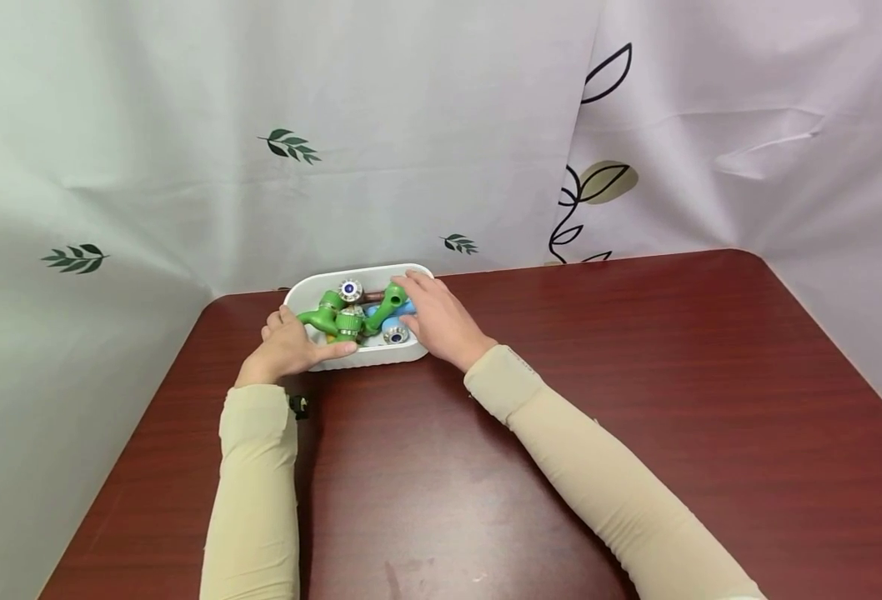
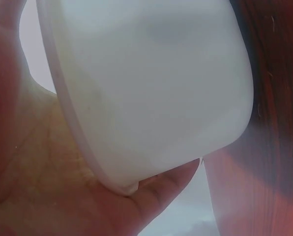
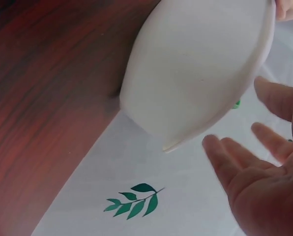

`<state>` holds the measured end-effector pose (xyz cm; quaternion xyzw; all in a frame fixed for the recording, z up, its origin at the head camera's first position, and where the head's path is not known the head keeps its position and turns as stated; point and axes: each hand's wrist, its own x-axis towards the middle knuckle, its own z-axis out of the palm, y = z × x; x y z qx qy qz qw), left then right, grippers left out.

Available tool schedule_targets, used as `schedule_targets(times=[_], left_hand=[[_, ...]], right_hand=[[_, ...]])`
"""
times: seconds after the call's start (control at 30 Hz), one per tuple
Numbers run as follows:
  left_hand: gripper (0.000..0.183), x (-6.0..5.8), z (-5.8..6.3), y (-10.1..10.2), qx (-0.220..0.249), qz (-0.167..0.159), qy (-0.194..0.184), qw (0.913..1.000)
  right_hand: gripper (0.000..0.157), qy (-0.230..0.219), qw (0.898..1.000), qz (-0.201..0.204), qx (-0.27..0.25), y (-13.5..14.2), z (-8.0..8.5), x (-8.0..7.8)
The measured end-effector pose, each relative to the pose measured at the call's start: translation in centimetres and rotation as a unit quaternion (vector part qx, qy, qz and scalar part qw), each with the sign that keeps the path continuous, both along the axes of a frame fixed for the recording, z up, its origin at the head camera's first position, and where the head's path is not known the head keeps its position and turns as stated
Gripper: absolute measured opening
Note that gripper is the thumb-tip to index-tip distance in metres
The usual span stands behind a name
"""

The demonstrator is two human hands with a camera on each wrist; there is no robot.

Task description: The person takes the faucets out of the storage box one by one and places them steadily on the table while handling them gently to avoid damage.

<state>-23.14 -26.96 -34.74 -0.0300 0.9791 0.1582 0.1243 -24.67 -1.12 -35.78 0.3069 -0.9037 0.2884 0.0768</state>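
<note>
Toward the back left of the table, a white oval plastic bin [image 1: 392, 356] holds several pieces. Among them are green tap-shaped plastic pieces [image 1: 349, 323], a blue piece [image 1: 405, 309] and round silver-white knobs with blue centres [image 1: 350, 290]. My left hand [image 1: 285, 343] grips the bin's left end, its thumb along the front rim; in the left wrist view the fingers wrap the outer wall [image 2: 161, 98]. Over the right end hovers my right hand [image 1: 443, 321], its fingertips near an upright green piece [image 1: 387, 305]. The right wrist view shows those fingers [image 3: 220, 162] spread apart beside the rim.
The dark red wooden table [image 1: 636, 375] extends widely to the right and in front of the bin. A white curtain [image 1: 411, 125] with leaf prints hangs right behind the table's back edge. A small dark object [image 1: 300, 407] shows beside the left cuff.
</note>
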Motion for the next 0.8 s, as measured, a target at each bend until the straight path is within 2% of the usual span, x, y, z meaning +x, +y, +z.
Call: schedule_targets(times=[0.23, 0.57, 0.8], left_hand=[[0.146, -0.1, 0.0, -0.1, -0.001, -0.002, -0.006, 1.0000], [0.146, -0.1, -0.1, -0.2, -0.005, -0.005, -0.003, 1.0000], [0.146, -0.1, -0.1, -0.2, -0.003, -0.005, -0.003, 1.0000]], right_hand=[[0.063, -0.012, 0.999, 0.040, 0.013, 0.0, -0.7, -0.5], [0.065, -0.015, 0.998, 0.061, 0.029, -0.4, -0.8, -0.9], [0.061, -0.040, 0.996, 0.069, 0.036, -0.8, -0.9, -1.2]])
